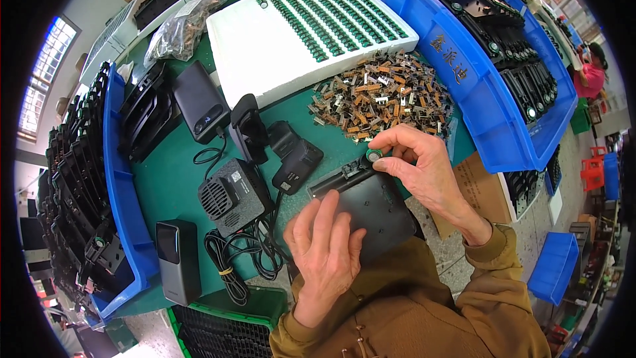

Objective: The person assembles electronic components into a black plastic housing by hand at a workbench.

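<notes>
Step in hand, by look of it: fitting small round green part (374, 155) into top corner of black panel (374, 207). Panel lies flat on tabletop (172, 179), just before body. Right hand (424, 166): fingers pinched shut on round part, pressing at panel edge. Left hand (324, 245): flat, fingers spread, open, pinning panel down. Next move likely calls for steady press, panel kept from sliding. Seat under fingertips hidden; loose parts pile (384, 96) behind, pieces too small to tell.
</notes>
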